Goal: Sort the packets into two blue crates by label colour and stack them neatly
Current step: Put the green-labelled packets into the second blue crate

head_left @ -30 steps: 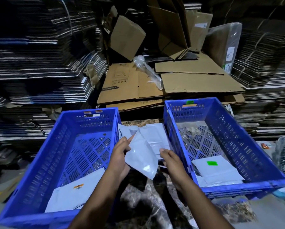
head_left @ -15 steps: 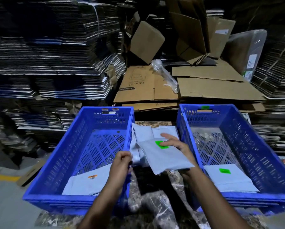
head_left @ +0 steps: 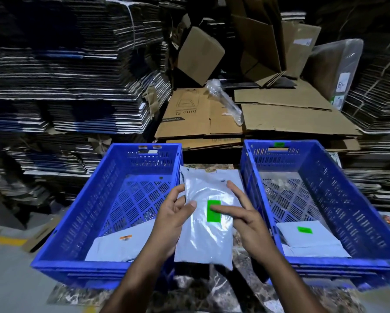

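A grey packet [head_left: 206,231] with a green label [head_left: 213,211] is held lengthwise between the two blue crates. My left hand [head_left: 173,219] grips its left edge, thumb on top. My right hand [head_left: 239,211] holds the right edge, its thumb lying across the green label and fingers spread. The left crate [head_left: 81,224] holds a packet with an orange label [head_left: 121,242] at its near end. The right crate [head_left: 356,211] holds green-labelled packets [head_left: 307,238] at its near end. More grey packets [head_left: 225,177] lie between the crates, behind my hands.
The crates stand on a marbled slab [head_left: 189,292]. Flattened brown cartons [head_left: 268,118] and a crumpled clear plastic bag [head_left: 225,100] lie behind. Tall stacks of flat cardboard [head_left: 65,75] rise at the left and right. Grey floor with a yellow line [head_left: 11,241] shows at the left.
The packet was turned over so its green label shows, then swung lengthwise toward me. My left hand, off it half a second ago, grips its left edge again.
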A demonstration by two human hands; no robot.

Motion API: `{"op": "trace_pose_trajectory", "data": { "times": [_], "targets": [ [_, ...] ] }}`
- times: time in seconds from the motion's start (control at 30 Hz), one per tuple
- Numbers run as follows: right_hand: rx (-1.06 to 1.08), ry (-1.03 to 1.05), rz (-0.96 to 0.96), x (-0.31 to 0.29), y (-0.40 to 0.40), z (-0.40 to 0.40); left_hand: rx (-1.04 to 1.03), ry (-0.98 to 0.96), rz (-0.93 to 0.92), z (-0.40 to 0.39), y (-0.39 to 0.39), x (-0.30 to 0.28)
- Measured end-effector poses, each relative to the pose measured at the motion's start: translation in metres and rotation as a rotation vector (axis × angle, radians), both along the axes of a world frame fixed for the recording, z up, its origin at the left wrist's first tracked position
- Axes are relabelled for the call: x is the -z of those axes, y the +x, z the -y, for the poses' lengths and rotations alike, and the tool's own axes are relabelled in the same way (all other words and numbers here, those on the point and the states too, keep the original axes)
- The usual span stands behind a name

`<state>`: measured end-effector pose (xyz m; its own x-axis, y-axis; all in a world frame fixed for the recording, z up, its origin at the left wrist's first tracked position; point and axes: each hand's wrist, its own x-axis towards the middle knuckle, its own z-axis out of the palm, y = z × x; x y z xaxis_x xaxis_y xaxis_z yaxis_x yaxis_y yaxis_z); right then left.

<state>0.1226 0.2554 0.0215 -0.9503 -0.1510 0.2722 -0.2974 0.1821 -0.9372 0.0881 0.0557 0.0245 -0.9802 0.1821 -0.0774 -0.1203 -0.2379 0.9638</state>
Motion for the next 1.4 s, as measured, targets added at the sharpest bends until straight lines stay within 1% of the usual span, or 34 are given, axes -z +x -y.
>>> {"op": "trace_pose_trajectory", "data": {
  "times": [0.07, 0.1, 0.27, 0.37, 0.57, 0.7, 0.77, 0.9, 1.0, 1.07, 1.17, 1.27, 1.33, 1.37, 1.4],
  "targets": [
    [0.033, -0.153, 0.120, -0.005, 0.005, 0.003, -0.062, 0.029, -0.030, -0.005, 0.001, -0.002],
    [0.041, -0.152, 0.126, -0.007, 0.007, 0.004, -0.082, 0.052, -0.052, -0.007, 0.001, -0.004],
    [0.017, 0.105, 0.058, -0.006, 0.011, 0.002, -0.110, 0.036, -0.131, -0.012, 0.004, -0.007],
    [0.020, 0.125, 0.038, -0.004, 0.009, -0.003, -0.111, 0.020, -0.157, -0.013, 0.005, -0.010],
    [-0.005, 0.114, 0.060, -0.003, 0.008, -0.010, -0.104, -0.012, -0.208, -0.017, 0.006, -0.013],
    [-0.035, 0.195, 0.049, -0.007, 0.004, -0.027, -0.064, -0.090, -0.250, -0.030, 0.004, -0.009],
    [0.042, 0.255, 0.030, -0.012, -0.001, -0.043, -0.005, -0.152, -0.269, -0.042, -0.002, -0.002],
    [0.252, 0.267, -0.055, -0.025, -0.017, -0.090, 0.166, -0.213, -0.297, -0.079, -0.015, 0.009],
    [0.368, 0.378, -0.108, -0.035, -0.028, -0.140, 0.268, -0.299, -0.310, -0.105, -0.023, 0.019],
    [0.423, 0.437, -0.041, -0.036, -0.037, -0.175, 0.283, -0.387, -0.338, -0.119, -0.027, 0.029],
    [0.440, 0.542, 0.112, -0.019, -0.048, -0.219, 0.314, -0.606, -0.425, -0.141, -0.028, 0.040],
    [0.409, 0.749, 0.254, 0.008, -0.056, -0.242, 0.409, -0.847, -0.471, -0.160, -0.028, 0.055],
    [0.333, 0.896, 0.364, 0.031, -0.063, -0.251, 0.442, -0.930, -0.515, -0.168, -0.027, 0.065],
    [0.274, 0.939, 0.434, 0.043, -0.067, -0.254, 0.442, -0.942, -0.522, -0.171, -0.027, 0.069],
    [0.200, 0.939, 0.523, 0.054, -0.069, -0.254, 0.437, -0.944, -0.519, -0.172, -0.028, 0.072]
  ]
}}
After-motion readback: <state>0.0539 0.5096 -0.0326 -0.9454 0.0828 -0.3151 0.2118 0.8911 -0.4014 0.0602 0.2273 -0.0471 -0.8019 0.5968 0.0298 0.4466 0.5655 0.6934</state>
